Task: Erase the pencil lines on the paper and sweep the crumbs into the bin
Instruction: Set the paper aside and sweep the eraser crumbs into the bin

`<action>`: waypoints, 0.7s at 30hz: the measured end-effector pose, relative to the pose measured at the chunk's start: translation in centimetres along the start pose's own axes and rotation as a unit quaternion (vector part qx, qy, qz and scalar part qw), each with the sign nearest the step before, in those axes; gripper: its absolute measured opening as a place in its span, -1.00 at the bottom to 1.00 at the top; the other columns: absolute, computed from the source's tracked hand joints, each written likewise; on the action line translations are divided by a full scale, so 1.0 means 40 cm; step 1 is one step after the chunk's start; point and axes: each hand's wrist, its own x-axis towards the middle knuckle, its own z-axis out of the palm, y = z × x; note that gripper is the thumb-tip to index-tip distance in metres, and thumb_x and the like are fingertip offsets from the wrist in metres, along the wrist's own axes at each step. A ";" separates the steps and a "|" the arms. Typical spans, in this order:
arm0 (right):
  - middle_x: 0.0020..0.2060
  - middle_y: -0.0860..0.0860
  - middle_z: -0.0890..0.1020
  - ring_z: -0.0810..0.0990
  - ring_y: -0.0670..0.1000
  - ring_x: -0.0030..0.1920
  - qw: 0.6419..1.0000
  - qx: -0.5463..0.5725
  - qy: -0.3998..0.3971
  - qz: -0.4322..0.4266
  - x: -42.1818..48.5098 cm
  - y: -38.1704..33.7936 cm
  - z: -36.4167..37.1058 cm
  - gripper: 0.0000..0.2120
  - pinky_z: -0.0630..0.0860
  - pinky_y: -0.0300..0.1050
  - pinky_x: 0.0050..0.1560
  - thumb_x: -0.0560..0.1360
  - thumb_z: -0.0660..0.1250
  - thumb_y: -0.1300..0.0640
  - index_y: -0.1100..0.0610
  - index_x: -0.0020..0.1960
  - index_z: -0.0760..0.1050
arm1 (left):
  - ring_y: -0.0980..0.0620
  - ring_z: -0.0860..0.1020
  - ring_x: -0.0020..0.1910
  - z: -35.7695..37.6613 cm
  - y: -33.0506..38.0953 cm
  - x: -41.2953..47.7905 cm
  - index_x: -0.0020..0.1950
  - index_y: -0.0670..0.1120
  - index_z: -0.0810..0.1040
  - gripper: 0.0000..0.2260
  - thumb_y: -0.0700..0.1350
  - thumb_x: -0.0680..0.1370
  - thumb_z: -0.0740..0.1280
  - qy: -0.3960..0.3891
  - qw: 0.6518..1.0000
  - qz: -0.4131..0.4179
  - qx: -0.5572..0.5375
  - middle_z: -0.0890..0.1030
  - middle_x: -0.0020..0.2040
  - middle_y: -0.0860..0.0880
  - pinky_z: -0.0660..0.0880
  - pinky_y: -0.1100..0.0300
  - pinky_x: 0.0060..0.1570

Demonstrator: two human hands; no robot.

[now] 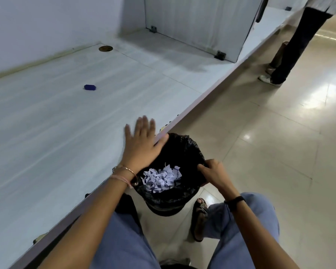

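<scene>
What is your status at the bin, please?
Left hand open, flat at the desk edge. Right hand grips the bin rim. Paper scraps in bin; eraser lies apart on desk. Nothing in the way.

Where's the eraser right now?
Head view: the blue eraser lies on the white table, upper left, well beyond the left hand and the bin at the table's front edge.

No writing, label, brand or number can be read; the paper scraps (pixel 162 178) in the bin (pixel 184 150) and the blue eraser (pixel 89 87) are too blurred to tell.
</scene>
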 end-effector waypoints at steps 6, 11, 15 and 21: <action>-0.54 0.00 0.57 0.61 -0.03 -0.56 0.999 0.042 0.017 0.029 0.028 0.058 -0.008 -0.74 0.47 -0.25 -0.58 0.52 0.22 0.28 0.25 -0.35 0.43 | 0.26 -0.02 0.53 0.109 0.145 -0.042 0.58 0.06 0.06 -0.44 0.24 0.63 -0.02 -0.057 0.956 0.122 -0.261 0.07 0.55 0.18 -0.14 0.18 0.52; -0.48 0.09 0.60 0.65 0.05 -0.50 0.994 0.079 0.029 0.073 0.094 0.136 0.016 -0.78 0.59 0.10 -0.39 0.51 0.21 0.28 0.30 -0.30 0.43 | 0.12 0.63 -0.02 0.256 0.118 0.034 0.17 0.01 0.66 -0.79 -0.17 0.59 0.30 0.023 0.945 -0.032 -0.324 0.68 0.07 0.08 0.46 0.42 -0.02; -0.44 0.09 0.61 0.66 0.05 -0.48 0.989 0.097 0.027 0.107 0.178 0.204 0.062 -0.80 0.63 0.13 -0.35 0.51 0.20 0.31 0.30 -0.28 0.45 | 0.17 0.61 -0.26 0.362 0.117 0.109 -0.21 0.07 0.67 -0.85 -0.01 0.54 0.37 0.021 0.927 -0.144 -0.345 0.67 -0.28 0.17 0.52 0.18 -0.24; -0.45 0.04 0.53 0.55 -0.11 -0.52 0.978 0.098 0.029 0.180 0.353 0.318 0.157 -0.86 0.49 -0.34 -0.51 0.50 0.20 0.34 0.30 -0.22 0.46 | 0.09 0.51 0.13 0.523 0.129 0.264 0.19 -0.15 0.57 -0.81 -0.18 0.63 0.23 -0.058 0.781 -0.231 -0.578 0.58 0.13 -0.04 0.41 0.49 -0.04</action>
